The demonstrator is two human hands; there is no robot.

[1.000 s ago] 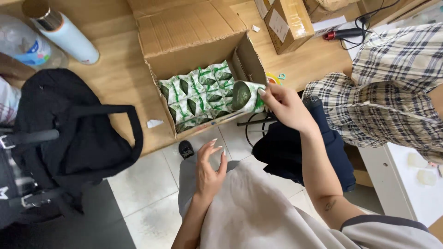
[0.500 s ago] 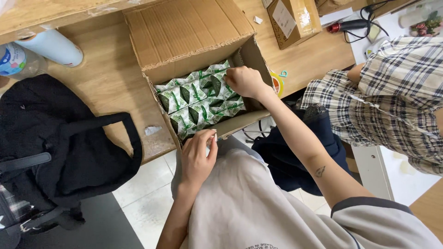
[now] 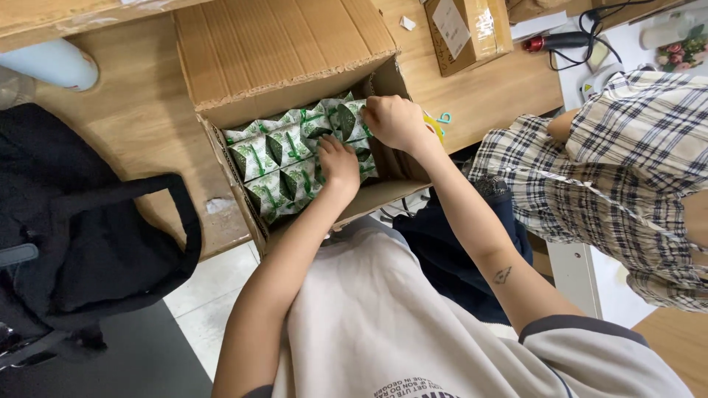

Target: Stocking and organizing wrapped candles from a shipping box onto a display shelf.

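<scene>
While both hands reach into an open cardboard box (image 3: 287, 55) on a wooden table (image 3: 140, 125), the left hand (image 3: 339, 163) presses green-and-white packets (image 3: 284, 166); the right hand (image 3: 394, 121) grips one at the row's end.

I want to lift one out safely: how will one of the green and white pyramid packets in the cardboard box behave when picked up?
A packet is probably light and slightly soft: both the left hand and right hand rest on them without crushing. Its pointed pyramid shape probably will not roll but may tip. Packed tightly in the cardboard box, neighbours may lift along.
</scene>
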